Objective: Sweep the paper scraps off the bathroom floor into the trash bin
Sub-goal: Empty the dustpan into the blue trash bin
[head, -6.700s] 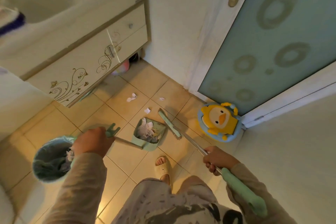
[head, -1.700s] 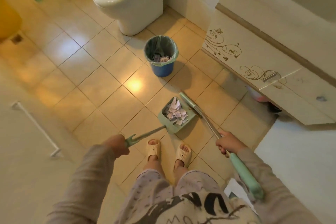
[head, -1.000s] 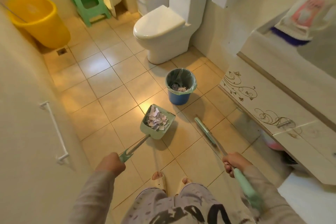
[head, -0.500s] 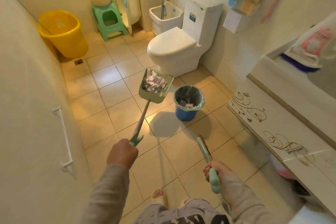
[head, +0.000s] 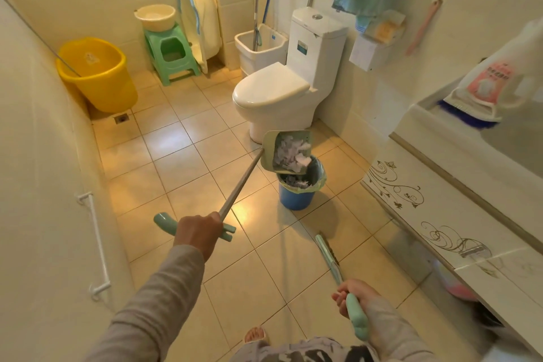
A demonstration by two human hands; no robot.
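My left hand [head: 198, 233] grips the long handle of a pale green dustpan [head: 269, 150]. The pan is raised and tilted right over the blue trash bin [head: 296, 198], which has a green liner. White paper scraps [head: 291, 156] slide from the pan toward the bin's mouth, and more scraps lie inside the bin. My right hand [head: 352, 294] holds the green-handled broom [head: 327, 253], whose head rests on the floor tiles below the bin.
A white toilet [head: 273, 97] stands just behind the bin. A vanity cabinet [head: 440, 209] runs along the right. At the far left are a yellow tub [head: 100, 75] and a green stool [head: 172, 51] with a basin. My foot [head: 255, 335] shows at the bottom edge.
My left hand has swung the dustpan to the right, from left of the bin to over it, and tilted it so the scraps slide out. The broom stays on the floor.
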